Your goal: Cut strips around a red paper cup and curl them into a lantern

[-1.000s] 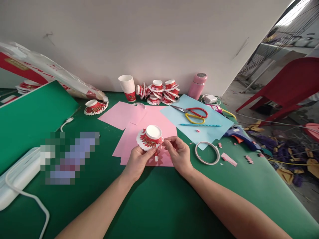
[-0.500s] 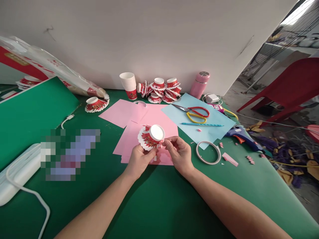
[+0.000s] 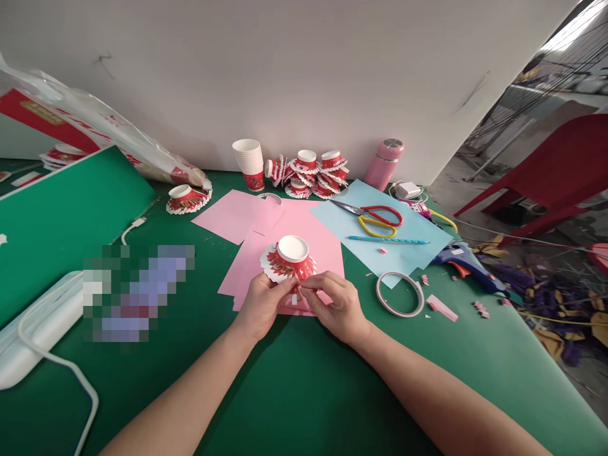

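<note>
A red paper cup (image 3: 293, 249), its sides cut and folded out into a white-edged fringe, is held bottom up above pink paper sheets (image 3: 237, 269). My left hand (image 3: 261, 305) grips the fringe at its lower left, thumb on top. At the lower right of the same cup, my right hand (image 3: 336, 305) has its thumb and forefinger pinched together against the fringe. Whether a small piece lies between those fingertips is too small to tell. A small pale strip (image 3: 294, 299) shows between the hands.
Scissors (image 3: 373, 215) and a blue pencil (image 3: 389, 240) lie on light blue paper (image 3: 365, 253). Nearby are a tape roll (image 3: 400, 294) and a glue gun (image 3: 470, 266). Stacked cups (image 3: 249, 164), several fringed cups (image 3: 308, 174) and a pink bottle (image 3: 384, 166) stand along the wall.
The held cup has turned more upright and shifted slightly left, its fringe now showing on both sides. My right hand has moved left and a little down, closer to my left hand.
</note>
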`<action>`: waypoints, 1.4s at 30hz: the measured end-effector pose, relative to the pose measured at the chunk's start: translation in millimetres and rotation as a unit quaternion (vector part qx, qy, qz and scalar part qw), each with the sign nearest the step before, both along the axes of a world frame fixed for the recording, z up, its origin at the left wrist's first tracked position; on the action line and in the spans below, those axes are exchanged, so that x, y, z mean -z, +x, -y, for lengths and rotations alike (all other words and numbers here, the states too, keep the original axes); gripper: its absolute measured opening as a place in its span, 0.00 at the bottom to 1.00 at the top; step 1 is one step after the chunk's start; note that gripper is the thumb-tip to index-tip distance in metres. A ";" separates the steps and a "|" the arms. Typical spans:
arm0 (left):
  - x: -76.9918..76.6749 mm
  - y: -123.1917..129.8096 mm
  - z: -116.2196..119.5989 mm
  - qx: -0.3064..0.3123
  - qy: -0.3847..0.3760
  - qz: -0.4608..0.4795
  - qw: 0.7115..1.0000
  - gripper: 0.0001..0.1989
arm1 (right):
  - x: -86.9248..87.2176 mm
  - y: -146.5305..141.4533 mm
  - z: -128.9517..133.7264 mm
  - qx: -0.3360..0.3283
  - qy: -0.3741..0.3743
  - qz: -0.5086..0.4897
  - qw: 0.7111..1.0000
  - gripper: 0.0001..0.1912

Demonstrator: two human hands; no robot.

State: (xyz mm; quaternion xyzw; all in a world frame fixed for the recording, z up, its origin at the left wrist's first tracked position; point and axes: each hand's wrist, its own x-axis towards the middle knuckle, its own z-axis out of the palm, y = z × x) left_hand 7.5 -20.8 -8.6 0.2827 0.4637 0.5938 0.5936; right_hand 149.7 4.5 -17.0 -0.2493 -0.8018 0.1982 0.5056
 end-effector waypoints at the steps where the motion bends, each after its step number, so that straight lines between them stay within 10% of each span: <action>1: -1.5 -0.1 -0.3 0.000 -0.005 0.019 1.000 0.12 | 0.8 -0.2 -0.2 0.000 0.001 0.003 1.000 0.05; 22: -4.5 -2.0 -1.6 -0.033 -0.023 0.085 0.996 0.10 | -1.1 -0.6 0.2 0.018 0.085 0.094 0.992 0.06; 42: 8.5 3.3 3.4 -0.035 0.064 -0.064 0.995 0.09 | -0.2 -3.7 0.9 0.041 -0.208 0.010 0.977 0.09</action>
